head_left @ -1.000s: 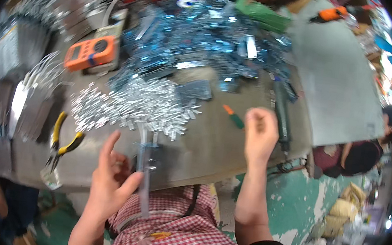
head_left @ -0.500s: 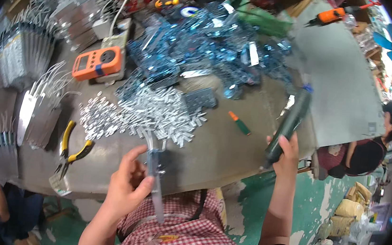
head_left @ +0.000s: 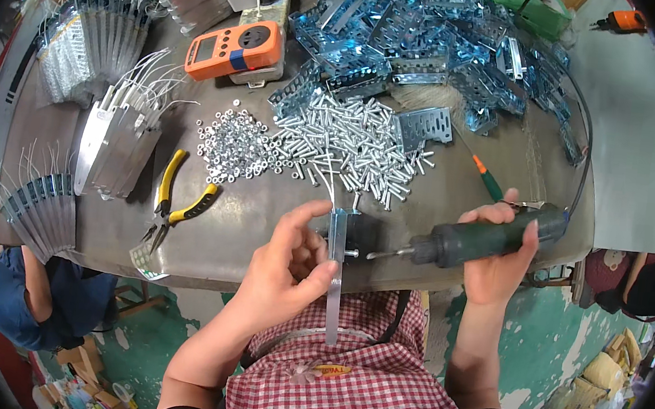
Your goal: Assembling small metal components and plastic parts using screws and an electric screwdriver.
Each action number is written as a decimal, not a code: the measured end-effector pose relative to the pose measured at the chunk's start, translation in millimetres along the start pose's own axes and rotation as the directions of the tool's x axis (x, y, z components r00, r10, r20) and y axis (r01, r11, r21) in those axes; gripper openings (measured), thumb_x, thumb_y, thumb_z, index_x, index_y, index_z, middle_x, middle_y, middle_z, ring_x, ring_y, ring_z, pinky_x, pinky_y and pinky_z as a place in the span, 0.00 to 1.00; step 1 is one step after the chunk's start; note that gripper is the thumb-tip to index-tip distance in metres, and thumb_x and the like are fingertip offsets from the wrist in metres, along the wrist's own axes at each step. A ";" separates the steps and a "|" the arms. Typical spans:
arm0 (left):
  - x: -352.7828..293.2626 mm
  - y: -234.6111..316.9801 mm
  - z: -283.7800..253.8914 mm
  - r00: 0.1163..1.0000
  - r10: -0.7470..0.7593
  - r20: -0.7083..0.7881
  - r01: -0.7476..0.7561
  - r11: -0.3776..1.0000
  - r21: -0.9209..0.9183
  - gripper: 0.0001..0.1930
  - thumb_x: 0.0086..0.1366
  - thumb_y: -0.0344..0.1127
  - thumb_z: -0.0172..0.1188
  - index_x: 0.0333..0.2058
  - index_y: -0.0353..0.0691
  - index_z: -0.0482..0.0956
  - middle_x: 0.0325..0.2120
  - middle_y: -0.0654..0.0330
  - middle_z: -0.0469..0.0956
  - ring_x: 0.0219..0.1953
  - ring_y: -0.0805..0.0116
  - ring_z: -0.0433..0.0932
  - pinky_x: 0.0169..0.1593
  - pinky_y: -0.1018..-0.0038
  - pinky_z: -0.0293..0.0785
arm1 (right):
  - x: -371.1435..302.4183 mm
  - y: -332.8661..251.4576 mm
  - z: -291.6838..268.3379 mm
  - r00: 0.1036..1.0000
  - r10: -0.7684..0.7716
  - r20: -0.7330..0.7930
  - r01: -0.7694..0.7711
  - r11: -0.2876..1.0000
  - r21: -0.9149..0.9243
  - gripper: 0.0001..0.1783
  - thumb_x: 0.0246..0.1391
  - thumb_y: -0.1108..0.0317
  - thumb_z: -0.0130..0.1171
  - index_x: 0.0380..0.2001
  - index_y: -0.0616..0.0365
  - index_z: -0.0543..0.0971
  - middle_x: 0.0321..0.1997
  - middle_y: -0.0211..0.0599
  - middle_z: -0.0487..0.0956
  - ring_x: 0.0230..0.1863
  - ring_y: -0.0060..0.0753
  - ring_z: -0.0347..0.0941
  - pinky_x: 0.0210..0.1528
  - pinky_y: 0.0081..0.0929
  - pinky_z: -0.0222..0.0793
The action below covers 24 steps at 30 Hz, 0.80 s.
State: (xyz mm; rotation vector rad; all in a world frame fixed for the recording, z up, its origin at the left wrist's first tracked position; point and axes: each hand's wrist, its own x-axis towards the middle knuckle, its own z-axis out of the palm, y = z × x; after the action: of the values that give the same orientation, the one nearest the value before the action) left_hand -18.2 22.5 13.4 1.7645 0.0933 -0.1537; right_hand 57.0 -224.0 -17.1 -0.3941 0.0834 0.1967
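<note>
My left hand (head_left: 276,271) pinches a flat, pale metal heating strip or similar part (head_left: 333,305), with white wires (head_left: 329,179) at its far end. A small bolt (head_left: 352,253) sticks out of its right side, near a bracket-like end. In my right hand (head_left: 489,279) is a dark green electric screwdriver (head_left: 473,242) with a cord, lying nearly level. Its bit (head_left: 388,254) points left at the bolt, with a small gap between them.
Beyond my hands lie piles of nuts (head_left: 234,145) and bolts (head_left: 358,140), then heaped bluish metal brackets (head_left: 409,33). Pliers (head_left: 171,200), an orange meter (head_left: 233,49) and bundled wired strips (head_left: 116,146) sit left. A green-handled screwdriver (head_left: 490,179) lies right; a person (head_left: 54,299) sits lower left.
My right hand has swung the electric screwdriver from a steep slant to nearly level and brought its bit close to the bolt. My left hand keeps its hold; the whole view has shifted.
</note>
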 end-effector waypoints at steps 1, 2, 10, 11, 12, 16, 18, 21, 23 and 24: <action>-0.2 0.1 -0.4 1.000 -0.004 0.008 0.004 1.000 0.002 0.29 0.56 0.24 0.55 0.56 0.40 0.55 0.24 0.64 0.68 0.25 0.81 0.69 0.28 0.83 0.68 | -0.5 0.6 -1.1 0.999 -0.037 0.000 0.037 0.997 0.075 0.26 0.51 0.58 0.55 0.52 0.55 0.63 0.34 0.27 0.68 0.40 0.26 0.65 0.54 0.39 0.56; -0.3 0.4 -0.8 1.000 -0.015 0.006 0.015 1.000 -0.005 0.29 0.56 0.24 0.55 0.56 0.40 0.55 0.25 0.64 0.68 0.25 0.81 0.69 0.29 0.83 0.68 | -0.9 1.0 -2.3 0.997 -0.075 -0.003 0.074 0.986 0.149 0.25 0.51 0.58 0.54 0.51 0.55 0.64 0.34 0.27 0.68 0.40 0.26 0.65 0.54 0.38 0.55; 1.1 0.0 1.8 0.999 -0.031 -0.022 0.029 0.997 -0.073 0.30 0.55 0.21 0.56 0.55 0.40 0.55 0.26 0.63 0.68 0.27 0.81 0.70 0.29 0.83 0.68 | -2.6 9.4 0.6 0.996 -0.084 -0.029 0.088 0.986 0.145 0.24 0.51 0.59 0.55 0.50 0.54 0.65 0.33 0.27 0.69 0.40 0.27 0.66 0.54 0.39 0.56; 1.7 1.2 1.0 0.999 -0.034 -0.012 0.033 0.997 -0.076 0.30 0.54 0.21 0.56 0.55 0.40 0.55 0.26 0.63 0.68 0.27 0.81 0.70 0.29 0.83 0.68 | -2.1 9.9 1.4 0.996 -0.088 -0.025 0.091 0.986 0.142 0.24 0.51 0.59 0.55 0.50 0.54 0.65 0.33 0.27 0.69 0.40 0.27 0.66 0.53 0.39 0.56; 2.3 2.2 0.5 0.999 -0.037 -0.003 0.036 0.996 -0.079 0.30 0.54 0.21 0.56 0.55 0.39 0.56 0.26 0.63 0.68 0.27 0.81 0.70 0.29 0.83 0.68 | -1.5 10.7 2.4 0.996 -0.088 -0.023 0.091 0.986 0.142 0.24 0.51 0.59 0.55 0.50 0.54 0.65 0.33 0.27 0.69 0.40 0.27 0.66 0.53 0.39 0.56; 4.1 4.0 -1.5 0.998 -0.039 0.042 0.042 0.997 -0.064 0.29 0.53 0.21 0.57 0.54 0.39 0.56 0.27 0.63 0.68 0.26 0.82 0.70 0.29 0.84 0.68 | -6.1 16.9 5.0 0.995 -0.101 -0.012 0.102 0.993 0.060 0.24 0.51 0.59 0.55 0.50 0.53 0.65 0.33 0.27 0.70 0.39 0.27 0.66 0.53 0.39 0.57; 4.1 3.7 -2.5 0.999 -0.048 0.019 0.048 0.998 -0.028 0.29 0.53 0.21 0.58 0.53 0.39 0.57 0.27 0.63 0.68 0.26 0.82 0.70 0.28 0.84 0.68 | -6.6 15.9 3.2 0.997 -0.082 -0.005 0.082 0.993 0.084 0.24 0.50 0.59 0.55 0.50 0.53 0.65 0.33 0.27 0.70 0.39 0.26 0.66 0.52 0.39 0.57; 2.6 1.2 -4.1 0.999 -0.052 -0.005 0.051 0.996 -0.067 0.29 0.53 0.22 0.58 0.53 0.40 0.58 0.27 0.64 0.68 0.25 0.82 0.70 0.28 0.84 0.68 | -5.0 8.8 -1.5 0.993 -0.112 -0.028 0.113 0.993 0.034 0.24 0.50 0.59 0.55 0.50 0.54 0.65 0.33 0.27 0.69 0.39 0.26 0.65 0.52 0.38 0.57; 2.9 2.6 -3.5 0.998 -0.057 -0.004 0.056 0.997 -0.061 0.29 0.53 0.22 0.58 0.53 0.40 0.58 0.27 0.63 0.68 0.26 0.82 0.70 0.28 0.84 0.68 | -5.1 4.7 -0.4 0.990 -0.130 -0.045 0.133 0.988 0.074 0.24 0.50 0.60 0.55 0.50 0.54 0.65 0.33 0.27 0.69 0.39 0.26 0.65 0.52 0.38 0.57; 3.2 3.5 -3.2 0.998 -0.062 -0.001 0.062 0.997 -0.052 0.28 0.53 0.22 0.58 0.52 0.40 0.58 0.26 0.63 0.68 0.26 0.81 0.70 0.28 0.84 0.68 | -5.1 4.2 0.8 0.990 -0.130 -0.046 0.133 0.988 0.071 0.24 0.50 0.60 0.55 0.50 0.54 0.65 0.33 0.27 0.69 0.39 0.26 0.65 0.52 0.38 0.57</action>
State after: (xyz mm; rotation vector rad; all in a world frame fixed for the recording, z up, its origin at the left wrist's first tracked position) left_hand -14.4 24.8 16.9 1.7108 0.1529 -0.1921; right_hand 51.2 -220.7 -17.3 -0.3282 0.1044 0.0546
